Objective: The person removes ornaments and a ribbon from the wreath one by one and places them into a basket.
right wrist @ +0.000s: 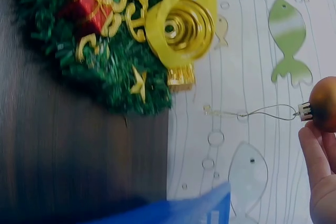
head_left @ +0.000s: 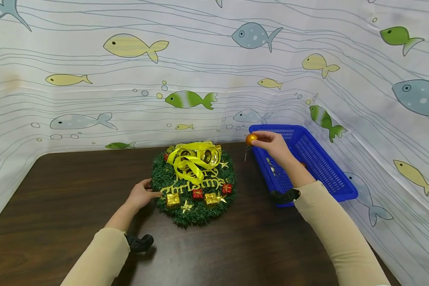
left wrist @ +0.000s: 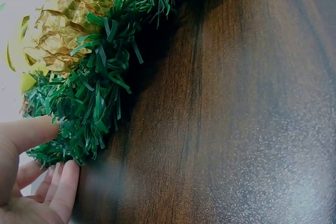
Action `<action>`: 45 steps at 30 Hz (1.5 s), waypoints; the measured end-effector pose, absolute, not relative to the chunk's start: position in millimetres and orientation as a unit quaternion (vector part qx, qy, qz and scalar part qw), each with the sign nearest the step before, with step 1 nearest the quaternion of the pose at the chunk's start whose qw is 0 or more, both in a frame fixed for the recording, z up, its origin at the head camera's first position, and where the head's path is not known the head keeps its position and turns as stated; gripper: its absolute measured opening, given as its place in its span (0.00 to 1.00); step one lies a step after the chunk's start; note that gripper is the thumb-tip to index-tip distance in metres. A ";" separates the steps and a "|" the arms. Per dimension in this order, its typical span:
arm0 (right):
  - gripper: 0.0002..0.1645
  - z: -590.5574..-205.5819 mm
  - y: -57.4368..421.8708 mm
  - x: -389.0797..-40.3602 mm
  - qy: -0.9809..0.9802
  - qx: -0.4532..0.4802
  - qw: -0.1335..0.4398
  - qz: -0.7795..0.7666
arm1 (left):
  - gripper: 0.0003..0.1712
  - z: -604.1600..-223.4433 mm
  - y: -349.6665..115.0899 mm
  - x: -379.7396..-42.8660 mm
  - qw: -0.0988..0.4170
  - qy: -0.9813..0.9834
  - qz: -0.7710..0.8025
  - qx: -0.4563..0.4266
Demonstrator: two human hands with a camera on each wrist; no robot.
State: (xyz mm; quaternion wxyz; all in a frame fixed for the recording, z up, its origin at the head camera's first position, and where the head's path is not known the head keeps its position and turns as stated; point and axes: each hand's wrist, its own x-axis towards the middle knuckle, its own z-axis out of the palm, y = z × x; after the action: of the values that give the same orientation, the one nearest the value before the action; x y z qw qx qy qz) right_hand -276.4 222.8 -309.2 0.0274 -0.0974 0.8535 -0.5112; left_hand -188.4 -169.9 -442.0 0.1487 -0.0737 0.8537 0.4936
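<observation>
A green Christmas wreath lies on the table, with gold bells, a yellow ribbon, small red and gold gift boxes, stars and gold "Merry Christmas" lettering. My left hand grips its left edge; the left wrist view shows the thumb on the tinsel and the fingers beneath. Beside the blue basket's far left corner, my right hand pinches an orange-gold Christmas ball. A thin wire loop trails from the ball's silver cap, pointing toward the wreath in the right wrist view.
A blue plastic basket stands right of the wreath, partly under my right forearm, with a few small shiny items inside. Behind and to the right hangs a white fish-patterned sheet. The dark wooden table extends to the left.
</observation>
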 end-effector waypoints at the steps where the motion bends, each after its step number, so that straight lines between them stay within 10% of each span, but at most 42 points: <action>1: 0.25 -307.9 226.8 -276.3 0.856 -0.096 0.023 -0.508 | 0.46 -442.0 -169.9 -188.5 0.149 0.854 0.494 -0.073; 45: 0.36 -329.2 333.8 -277.5 0.892 0.012 0.028 -0.452 | 0.47 -442.9 -171.7 -189.2 0.150 0.857 0.489 -0.064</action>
State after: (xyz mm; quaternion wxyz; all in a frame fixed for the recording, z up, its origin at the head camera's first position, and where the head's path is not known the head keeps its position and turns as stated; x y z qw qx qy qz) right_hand -277.5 333.8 -329.2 0.0276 0.0117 0.8916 -0.4519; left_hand -189.2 -171.7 -442.9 0.1501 -0.0635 0.8571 0.4887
